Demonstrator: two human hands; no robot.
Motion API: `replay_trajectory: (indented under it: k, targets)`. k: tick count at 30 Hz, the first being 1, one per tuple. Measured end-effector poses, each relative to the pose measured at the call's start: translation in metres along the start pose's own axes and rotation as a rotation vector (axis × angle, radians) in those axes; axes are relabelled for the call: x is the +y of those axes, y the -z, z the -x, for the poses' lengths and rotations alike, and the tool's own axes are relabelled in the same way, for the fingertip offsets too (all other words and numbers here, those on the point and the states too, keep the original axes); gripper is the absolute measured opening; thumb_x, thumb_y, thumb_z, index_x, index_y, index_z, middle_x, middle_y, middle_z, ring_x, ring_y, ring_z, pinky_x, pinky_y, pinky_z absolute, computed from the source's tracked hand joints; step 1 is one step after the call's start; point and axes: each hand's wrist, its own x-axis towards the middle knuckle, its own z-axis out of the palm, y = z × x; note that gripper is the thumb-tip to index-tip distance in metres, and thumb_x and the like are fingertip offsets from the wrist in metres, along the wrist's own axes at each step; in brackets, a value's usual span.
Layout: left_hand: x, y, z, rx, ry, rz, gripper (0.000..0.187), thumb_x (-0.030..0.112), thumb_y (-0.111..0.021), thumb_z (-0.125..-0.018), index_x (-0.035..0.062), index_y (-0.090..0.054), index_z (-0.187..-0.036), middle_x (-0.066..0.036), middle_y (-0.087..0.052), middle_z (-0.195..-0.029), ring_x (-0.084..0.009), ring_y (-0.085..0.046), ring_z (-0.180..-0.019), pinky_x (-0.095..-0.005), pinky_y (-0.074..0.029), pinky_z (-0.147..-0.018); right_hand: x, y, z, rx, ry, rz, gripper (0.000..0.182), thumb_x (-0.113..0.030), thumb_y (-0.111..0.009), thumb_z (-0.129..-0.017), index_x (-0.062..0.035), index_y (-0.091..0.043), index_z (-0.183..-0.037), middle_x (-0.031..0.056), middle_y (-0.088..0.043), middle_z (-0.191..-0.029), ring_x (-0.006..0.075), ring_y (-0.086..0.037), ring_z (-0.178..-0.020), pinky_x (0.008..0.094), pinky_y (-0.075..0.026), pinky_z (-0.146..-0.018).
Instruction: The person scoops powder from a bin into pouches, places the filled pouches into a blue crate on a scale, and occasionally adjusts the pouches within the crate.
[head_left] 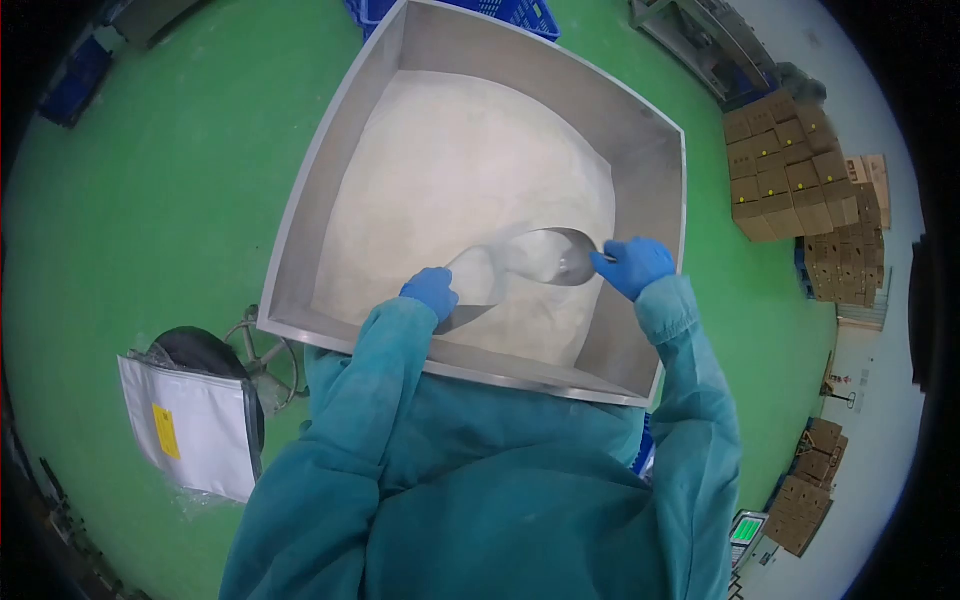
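A large metal bin [645, 150] in front of me holds a wide bed of off-white powder [470, 150]. My right hand [637, 266], in a blue glove, is closed on the near end of a metal scoop [577, 262] at the bin's right side. White powder lies in the scoop, and its mouth points left. My left hand [432, 292], also gloved, grips the edge of a pale, see-through plastic bag [474, 276] above the powder. The scoop's front meets the bag's mouth. Both hands are over the near half of the bin.
At the left stands a round stool [200, 352] with a white bag [190, 425] bearing a yellow label. Blue crates [520, 14] sit behind the bin. Stacked cartons [790, 170] line the right wall. A scale with a lit green display [746, 530] is at lower right.
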Motion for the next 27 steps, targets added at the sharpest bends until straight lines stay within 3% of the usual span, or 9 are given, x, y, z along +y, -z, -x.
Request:
replay_trajectory:
  k: [3,6,9,15,17,19,22,25,27]
  targets:
    - [-0.001,0.0,0.007,0.059,-0.006,0.018,0.042,0.026,-0.055,-0.079,0.0078,-0.056,-0.117,-0.013,-0.058,-0.115,-0.031,-0.055,-0.108,-0.0407,-0.045,-0.092,-0.041,0.004,0.002,0.236,0.359,0.042,0.033,-0.04,-0.052,-0.081,-0.01,-0.064,-0.072,0.0115,-0.064,-0.07,0.0321,-0.062,-0.065,0.0439,-0.048,-0.06]
    - [-0.011,-0.011,0.004,0.142,-0.038,0.036,0.035,0.023,-0.057,-0.077,0.0068,-0.06,-0.107,-0.015,-0.06,-0.11,-0.0335,-0.057,-0.103,-0.0414,-0.047,-0.089,-0.081,-0.016,-0.015,0.185,0.563,0.284,0.024,-0.031,-0.053,-0.079,-0.0112,-0.065,-0.072,0.0127,-0.064,-0.07,0.0311,-0.063,-0.065,0.0427,-0.049,-0.057]
    - [-0.013,-0.013,0.006,0.149,-0.037,0.046,0.035,0.022,-0.057,-0.076,0.0074,-0.061,-0.108,-0.015,-0.061,-0.11,-0.0333,-0.058,-0.103,-0.0415,-0.047,-0.09,-0.067,-0.003,0.01,0.239,0.529,0.262,0.019,-0.025,-0.054,-0.076,-0.0105,-0.066,-0.073,0.0115,-0.064,-0.07,0.0304,-0.063,-0.063,0.0418,-0.049,-0.055]
    - [-0.002,-0.01,0.006,0.014,0.007,-0.037,0.039,0.026,-0.053,-0.079,0.0131,-0.059,-0.115,-0.011,-0.059,-0.116,-0.0299,-0.056,-0.106,-0.042,-0.045,-0.092,-0.04,-0.055,0.017,-0.2,0.2,0.356,0.037,-0.044,-0.056,-0.079,-0.0103,-0.069,-0.089,0.0151,-0.065,-0.092,0.0299,-0.063,-0.09,0.0407,-0.048,-0.078]
    - [0.002,-0.002,0.013,0.003,-0.026,-0.087,0.034,0.026,-0.053,-0.079,0.0142,-0.064,-0.109,-0.012,-0.061,-0.112,-0.0304,-0.058,-0.103,-0.0421,-0.047,-0.089,-0.048,-0.107,-0.015,-0.064,0.108,-0.232,0.051,-0.055,-0.055,-0.078,-0.009,-0.069,-0.097,0.0172,-0.062,-0.107,0.0295,-0.058,-0.104,0.0395,-0.044,-0.09]
    - [0.005,-0.005,0.009,0.035,0.008,-0.05,0.027,0.021,-0.054,-0.078,0.0099,-0.067,-0.099,-0.014,-0.064,-0.102,-0.0323,-0.062,-0.094,-0.0421,-0.049,-0.084,-0.077,-0.14,-0.059,-0.034,-0.007,-0.508,0.051,-0.051,-0.053,-0.08,-0.0054,-0.068,-0.097,0.016,-0.063,-0.11,0.0316,-0.059,-0.103,0.039,-0.044,-0.091]
    - [-0.001,-0.012,0.016,0.145,-0.034,-0.047,0.023,0.023,-0.054,-0.079,0.0102,-0.07,-0.09,-0.015,-0.066,-0.092,-0.0318,-0.064,-0.086,-0.0414,-0.051,-0.079,-0.1,-0.169,-0.109,-0.286,0.033,-0.389,0.044,-0.043,-0.055,-0.08,-0.0042,-0.068,-0.096,0.0157,-0.065,-0.103,0.0326,-0.061,-0.096,0.0382,-0.047,-0.087]
    - [-0.008,0.018,0.049,0.368,-0.115,0.173,0.02,0.023,-0.055,-0.08,0.0126,-0.071,-0.088,-0.015,-0.067,-0.089,-0.031,-0.065,-0.081,-0.041,-0.051,-0.075,-0.069,-0.158,-0.054,0.144,-0.038,-0.771,0.032,-0.035,-0.056,-0.081,-0.0085,-0.068,-0.093,0.0144,-0.065,-0.097,0.0306,-0.061,-0.096,0.0373,-0.048,-0.081]
    - [-0.008,0.018,0.069,0.386,-0.15,0.268,0.018,0.021,-0.057,-0.079,0.0137,-0.071,-0.088,-0.014,-0.067,-0.086,-0.031,-0.064,-0.079,-0.0405,-0.051,-0.073,-0.07,-0.101,0.005,0.04,0.033,-0.613,0.025,-0.03,-0.055,-0.08,-0.0098,-0.067,-0.09,0.0143,-0.065,-0.089,0.0307,-0.062,-0.09,0.0402,-0.048,-0.077]
